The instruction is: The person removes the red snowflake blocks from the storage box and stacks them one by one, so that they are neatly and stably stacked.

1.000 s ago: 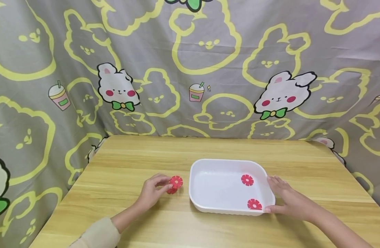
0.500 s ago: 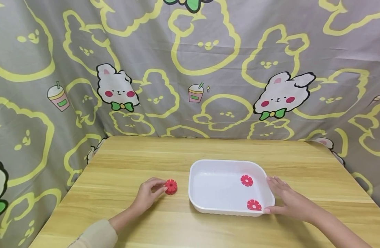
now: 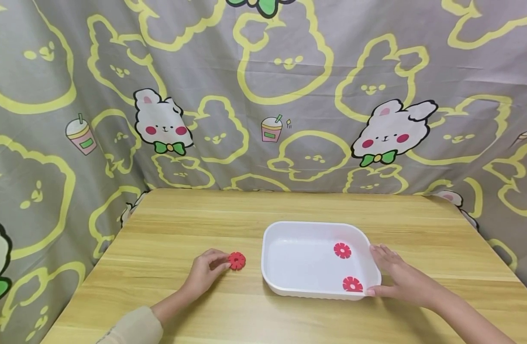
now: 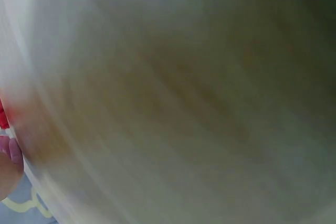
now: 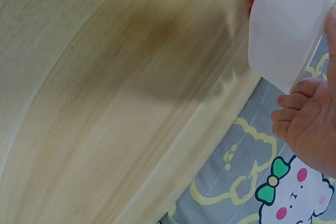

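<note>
My left hand [image 3: 205, 272] pinches the left edge of a red flower-shaped notched disc [image 3: 237, 261], low over the table left of the tray. In the left wrist view, only a sliver of red disc [image 4: 3, 118] and some fingertips [image 4: 11, 151] show at the left edge. A white rectangular tray [image 3: 312, 292] stands on the table, two red notched discs inside it, one toward the back [image 3: 342, 251] and one in the near right corner [image 3: 352, 284]. My right hand [image 3: 398, 277] holds the tray's right end, thumb at the near corner and fingers along the outer wall.
The wooden table [image 3: 203, 210] reaches back to a grey curtain [image 3: 220, 71] printed with yellow outlines and white rabbits. In the right wrist view, the tray's outer wall [image 5: 286, 24] is close beside the right fingers.
My left hand has moved slightly left and down. The upper red disc, held tilted over another earlier, now lies level on that spot. Right hand and tray stay still.
</note>
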The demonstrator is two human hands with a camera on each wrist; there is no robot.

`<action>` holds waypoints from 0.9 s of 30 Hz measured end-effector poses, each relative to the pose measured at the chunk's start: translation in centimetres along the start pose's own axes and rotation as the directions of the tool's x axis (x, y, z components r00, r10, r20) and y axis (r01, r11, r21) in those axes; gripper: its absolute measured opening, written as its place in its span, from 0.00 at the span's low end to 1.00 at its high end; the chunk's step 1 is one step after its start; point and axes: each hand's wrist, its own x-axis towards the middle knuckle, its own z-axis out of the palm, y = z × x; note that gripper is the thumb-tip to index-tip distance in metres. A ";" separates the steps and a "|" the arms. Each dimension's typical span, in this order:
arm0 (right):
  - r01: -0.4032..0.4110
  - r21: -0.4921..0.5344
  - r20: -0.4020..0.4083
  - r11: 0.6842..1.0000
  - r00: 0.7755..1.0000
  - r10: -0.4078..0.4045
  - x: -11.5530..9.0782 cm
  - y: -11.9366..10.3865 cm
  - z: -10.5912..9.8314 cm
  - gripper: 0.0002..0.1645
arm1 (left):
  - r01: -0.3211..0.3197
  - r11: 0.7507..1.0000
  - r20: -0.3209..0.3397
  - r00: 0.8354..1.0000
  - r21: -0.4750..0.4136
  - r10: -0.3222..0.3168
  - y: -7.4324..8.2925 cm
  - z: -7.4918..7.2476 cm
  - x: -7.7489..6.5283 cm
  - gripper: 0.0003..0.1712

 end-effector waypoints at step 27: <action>-0.001 0.005 0.004 1.000 1.000 0.001 -0.2 -0.1 -0.2 0.60 | 0.010 1.000 -0.028 1.000 -0.024 -0.011 0.8 -0.5 0.4 0.11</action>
